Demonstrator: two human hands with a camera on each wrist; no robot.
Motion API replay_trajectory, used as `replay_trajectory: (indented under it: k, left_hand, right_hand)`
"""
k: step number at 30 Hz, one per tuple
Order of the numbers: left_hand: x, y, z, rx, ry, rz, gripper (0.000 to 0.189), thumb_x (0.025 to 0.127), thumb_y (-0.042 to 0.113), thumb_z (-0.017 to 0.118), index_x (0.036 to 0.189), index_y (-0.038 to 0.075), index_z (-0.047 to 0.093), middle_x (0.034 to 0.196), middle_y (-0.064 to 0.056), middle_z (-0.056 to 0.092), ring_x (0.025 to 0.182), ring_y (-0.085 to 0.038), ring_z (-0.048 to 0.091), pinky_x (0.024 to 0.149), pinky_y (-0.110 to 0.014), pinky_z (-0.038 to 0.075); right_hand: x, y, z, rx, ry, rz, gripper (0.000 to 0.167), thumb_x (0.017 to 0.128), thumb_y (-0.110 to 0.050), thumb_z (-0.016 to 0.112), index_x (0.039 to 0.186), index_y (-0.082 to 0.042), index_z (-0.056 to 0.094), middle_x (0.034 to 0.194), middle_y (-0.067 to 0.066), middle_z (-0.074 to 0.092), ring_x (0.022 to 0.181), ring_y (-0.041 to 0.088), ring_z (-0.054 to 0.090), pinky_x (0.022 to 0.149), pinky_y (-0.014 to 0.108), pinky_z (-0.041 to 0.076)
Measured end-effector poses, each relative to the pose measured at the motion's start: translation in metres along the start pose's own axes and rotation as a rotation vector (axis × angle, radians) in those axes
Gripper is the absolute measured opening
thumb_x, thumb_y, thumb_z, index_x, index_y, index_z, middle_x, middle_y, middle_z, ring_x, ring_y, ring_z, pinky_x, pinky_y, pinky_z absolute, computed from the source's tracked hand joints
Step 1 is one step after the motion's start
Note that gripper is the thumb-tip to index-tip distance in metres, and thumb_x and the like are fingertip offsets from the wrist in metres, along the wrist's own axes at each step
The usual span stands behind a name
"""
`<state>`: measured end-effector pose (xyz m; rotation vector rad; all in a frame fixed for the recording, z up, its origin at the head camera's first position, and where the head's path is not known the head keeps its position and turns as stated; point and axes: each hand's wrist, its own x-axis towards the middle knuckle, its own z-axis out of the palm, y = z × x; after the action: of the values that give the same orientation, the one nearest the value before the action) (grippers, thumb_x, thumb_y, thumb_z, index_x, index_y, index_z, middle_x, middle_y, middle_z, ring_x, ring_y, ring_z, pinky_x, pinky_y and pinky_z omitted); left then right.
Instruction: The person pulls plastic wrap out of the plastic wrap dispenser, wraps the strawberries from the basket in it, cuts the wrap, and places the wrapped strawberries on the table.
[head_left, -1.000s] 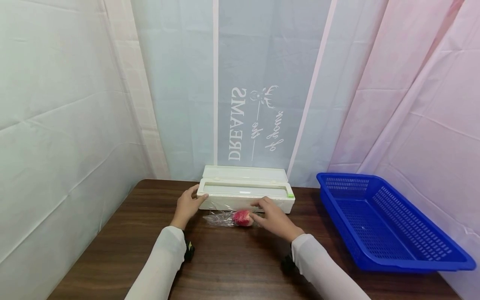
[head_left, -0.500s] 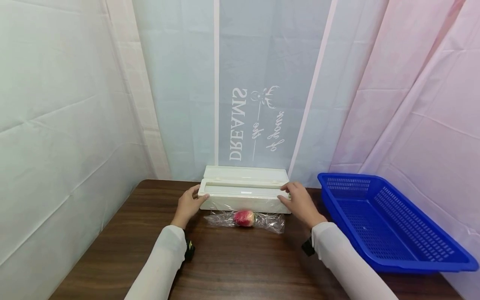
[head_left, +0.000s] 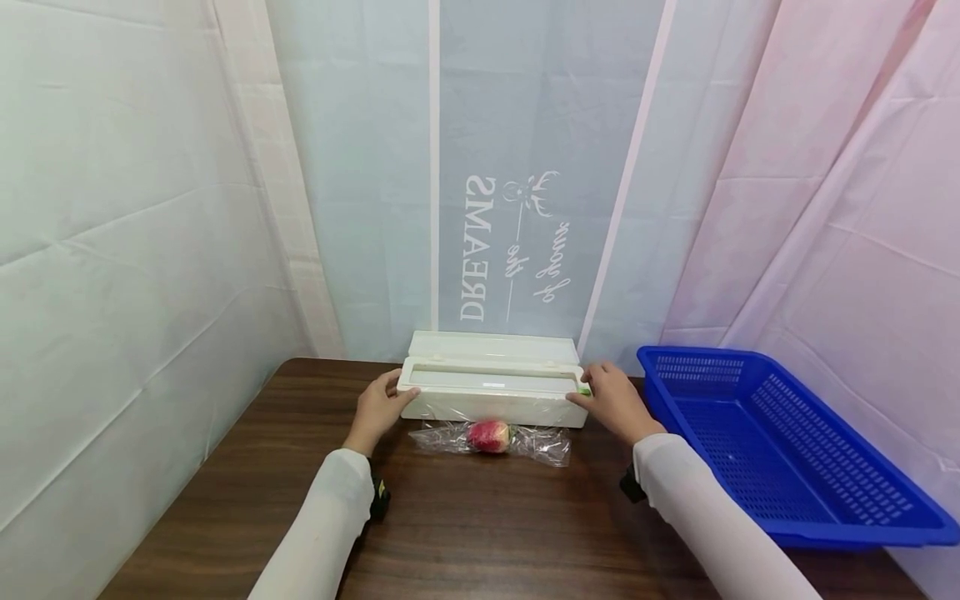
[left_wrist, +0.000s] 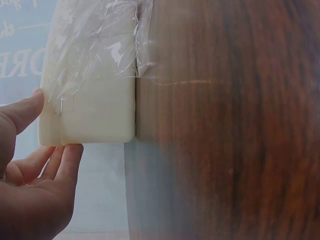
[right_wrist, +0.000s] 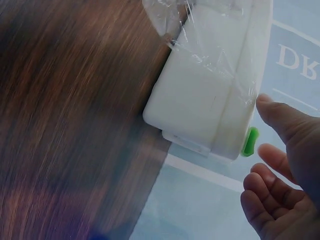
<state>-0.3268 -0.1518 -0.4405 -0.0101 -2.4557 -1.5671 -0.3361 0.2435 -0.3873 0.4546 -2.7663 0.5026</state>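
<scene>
Two-handed: pinches wht box (head_left: 487, 408) at 9 o'clock w/ L hand (head_left: 376, 412), bends R hand (head_left: 613, 402) fingers loosely near grn knob (right_wrist: 250, 142), 3 o'clock. Has wrapped red fruit (head_left: 487, 436), 6 o'clock.

Site: curtained booth. I observe printed backdrop curtain (head_left: 495, 108) with mirrored "DREAMS" lettering (head_left: 474, 250), pale side curtains (head_left: 120, 208) flanking a wood-grain table (head_left: 465, 525).

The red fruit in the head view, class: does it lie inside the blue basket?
No, the red fruit lies in front of the white box, outside the blue basket.
</scene>
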Motion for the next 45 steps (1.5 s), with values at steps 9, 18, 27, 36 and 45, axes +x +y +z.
replay_trajectory:
  k: [9, 18, 27, 36, 45]
  left_hand:
    - [0.001, 0.000, 0.001, 0.003, 0.002, 0.011, 0.063, 0.094, 0.023, 0.073, 0.146, -0.002, 0.047, 0.142, -0.027, 0.051, 0.125, -0.040, 0.055, 0.094, -0.048, 0.052]
    - [0.002, -0.001, 0.000, -0.002, -0.011, 0.009, 0.064, 0.095, 0.024, 0.072, 0.147, -0.002, 0.045, 0.143, -0.026, 0.050, 0.127, -0.040, 0.054, 0.096, -0.050, 0.051]
    - [0.001, -0.001, 0.000, 0.013, -0.007, 0.006, 0.064, 0.095, 0.024, 0.073, 0.146, -0.002, 0.046, 0.142, -0.026, 0.051, 0.126, -0.041, 0.054, 0.094, -0.050, 0.052]
    - [0.000, -0.001, 0.000, -0.005, -0.002, 0.008, 0.064, 0.094, 0.024, 0.073, 0.145, -0.003, 0.046, 0.140, -0.026, 0.052, 0.124, -0.041, 0.056, 0.094, -0.050, 0.052]
    - [0.001, -0.001, -0.001, 0.008, -0.006, -0.002, 0.063, 0.095, 0.025, 0.073, 0.145, -0.001, 0.047, 0.141, -0.024, 0.053, 0.125, -0.039, 0.055, 0.095, -0.049, 0.052]
  right_hand:
    - [-0.001, 0.005, 0.003, 0.032, -0.015, -0.022, 0.038, 0.089, -0.033, 0.078, 0.101, 0.000, 0.063, 0.087, 0.010, 0.053, 0.076, 0.023, 0.051, 0.069, 0.040, 0.048]
    - [0.001, 0.011, 0.010, 0.026, -0.001, -0.067, 0.025, 0.090, -0.026, 0.079, 0.095, -0.007, 0.063, 0.095, 0.010, 0.060, 0.087, 0.026, 0.060, 0.075, 0.044, 0.054]
    - [-0.002, 0.013, 0.009, 0.029, 0.030, -0.146, 0.022, 0.086, -0.018, 0.081, 0.096, -0.004, 0.068, 0.088, 0.007, 0.060, 0.082, 0.023, 0.060, 0.070, 0.040, 0.054]
    - [-0.004, 0.015, 0.016, 0.003, 0.096, -0.207, 0.018, 0.086, -0.015, 0.082, 0.095, -0.006, 0.068, 0.092, 0.005, 0.061, 0.085, 0.024, 0.062, 0.072, 0.041, 0.054]
    - [-0.006, 0.019, 0.024, -0.027, 0.176, -0.281, 0.020, 0.085, -0.011, 0.082, 0.096, -0.003, 0.068, 0.094, 0.010, 0.061, 0.092, 0.029, 0.062, 0.077, 0.044, 0.055]
